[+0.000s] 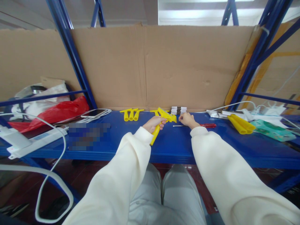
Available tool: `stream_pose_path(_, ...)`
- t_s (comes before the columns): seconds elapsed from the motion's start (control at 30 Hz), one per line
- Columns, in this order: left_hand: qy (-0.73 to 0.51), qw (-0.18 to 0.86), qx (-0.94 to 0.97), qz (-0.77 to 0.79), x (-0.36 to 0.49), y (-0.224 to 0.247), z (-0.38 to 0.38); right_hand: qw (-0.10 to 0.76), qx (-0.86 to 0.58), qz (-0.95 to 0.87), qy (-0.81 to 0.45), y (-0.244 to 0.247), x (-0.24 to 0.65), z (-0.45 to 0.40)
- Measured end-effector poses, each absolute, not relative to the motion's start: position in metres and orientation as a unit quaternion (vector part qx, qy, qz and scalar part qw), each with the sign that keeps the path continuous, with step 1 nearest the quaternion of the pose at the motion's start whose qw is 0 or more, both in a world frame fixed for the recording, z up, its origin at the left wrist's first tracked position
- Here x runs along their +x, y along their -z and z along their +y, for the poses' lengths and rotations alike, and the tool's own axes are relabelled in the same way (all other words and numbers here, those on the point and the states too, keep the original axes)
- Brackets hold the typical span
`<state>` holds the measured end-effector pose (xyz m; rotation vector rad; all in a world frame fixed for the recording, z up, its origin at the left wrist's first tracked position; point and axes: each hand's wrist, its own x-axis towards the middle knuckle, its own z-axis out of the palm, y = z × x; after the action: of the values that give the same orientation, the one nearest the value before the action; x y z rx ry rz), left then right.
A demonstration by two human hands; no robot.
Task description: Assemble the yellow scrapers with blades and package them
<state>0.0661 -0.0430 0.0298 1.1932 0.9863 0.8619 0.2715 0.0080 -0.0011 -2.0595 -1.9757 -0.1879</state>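
Observation:
My left hand (155, 123) is wrapped round a yellow plastic T-shaped tool (155, 135), its handle pointing down toward the table's front edge. Just right of it, my right hand (187, 119) rests near the table with fingers curled; whatever they hold, if anything, is too small to make out. Behind that hand stands a stack of white and black pieces (178, 110). Beside and under the right hand lies a screwdriver with a red handle (209, 125). More yellow pieces (172, 118) lie between the hands.
Three yellow T-shaped pieces (131, 115) stand left of my hands on the blue table (131, 142). A phone (93, 113), cables, a red bag (56, 115) and a white power strip (37, 143) lie left. Yellow tubes (241, 124) and a green packet (273, 130) lie right.

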Motion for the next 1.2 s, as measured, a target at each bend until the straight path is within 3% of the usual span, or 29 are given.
stream_pose_path(0.2, -0.368, 0.638, 0.523, 0.430, 0.066, -0.032, -0.045, 0.146, -0.715, -0.682, 0.046, 0.002, 0.272, 0.011)
stream_pose_path(0.43, -0.368, 0.630, 0.525, 0.437, 0.065, -0.032, -0.045, 0.248, -0.765, -0.591, 0.057, 0.005, 0.290, 0.015)
stream_pose_path(0.77, -0.371, 0.612, 0.538, 0.445, 0.065, -0.032, -0.048, 0.185, -0.782, -0.596, 0.012, 0.006, 0.293, 0.013)
stream_pose_path(1.2, -0.370, 0.602, 0.543, 0.454, 0.066, -0.034, -0.050, 0.141, -0.754, -0.637, 0.084, 0.003, 0.287, 0.007)
